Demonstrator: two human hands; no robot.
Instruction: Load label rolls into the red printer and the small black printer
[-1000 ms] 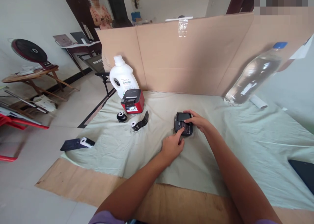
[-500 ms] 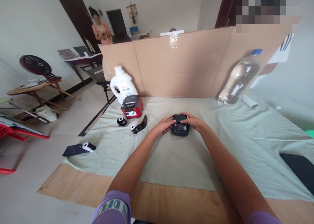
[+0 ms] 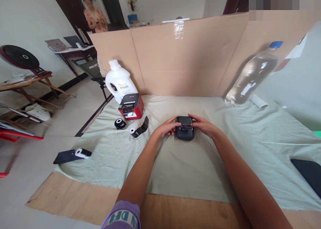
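Observation:
A small black portable printer (image 3: 185,134) lies on the cloth in front of me. My left hand (image 3: 167,127) grips its left side, thumb at the lid's front edge. On the opposite side my right hand (image 3: 203,126) holds it, also with the thumb near that edge. The printer's lid (image 3: 185,120) is on the far half, and a narrow dark, shiny strip shows between the thumbs. Whether the lid is fully closed I cannot tell. To the left stands a red and black printer (image 3: 136,108), with black-and-white paper rolls (image 3: 120,123) in front of it.
A white jug (image 3: 122,83) stands behind the red printer, before a cardboard screen (image 3: 190,61). A large clear bottle (image 3: 250,76) leans at the back right beside a white tube (image 3: 259,101). Another roll (image 3: 82,153) lies at left; a dark flat object (image 3: 307,173) lies at right.
The lid of the black printer has come down toward me, and less of the shiny opening shows. My right thumb has shifted to the right. The view has tilted slightly downward.

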